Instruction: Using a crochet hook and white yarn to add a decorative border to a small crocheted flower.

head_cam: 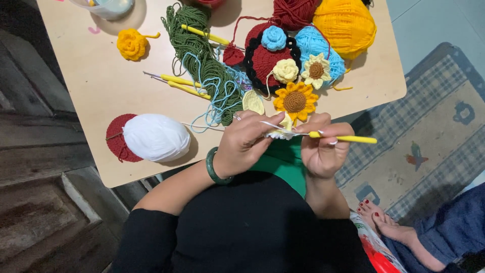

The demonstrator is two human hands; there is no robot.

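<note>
Smooth, matt pale wooden table (101,86); soft fuzzy white yarn ball (156,136) at 9 o'clock; glossy green bangle (213,169); yellow plastic-handled crochet hook (343,138) with metal tip; matt woven checked rug (429,131) at 3 o'clock.

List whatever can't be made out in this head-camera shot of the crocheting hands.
- The small pale crochet piece: mostly hidden by the left hand and right hand; its shape is unclear.
- The hook tip of the yellow-handled crochet hook: too small, lost among the fingers.
- The clear container at the table's far side: cut off by the top edge.
- The red crochet circle: half covered by the white yarn ball.
</note>
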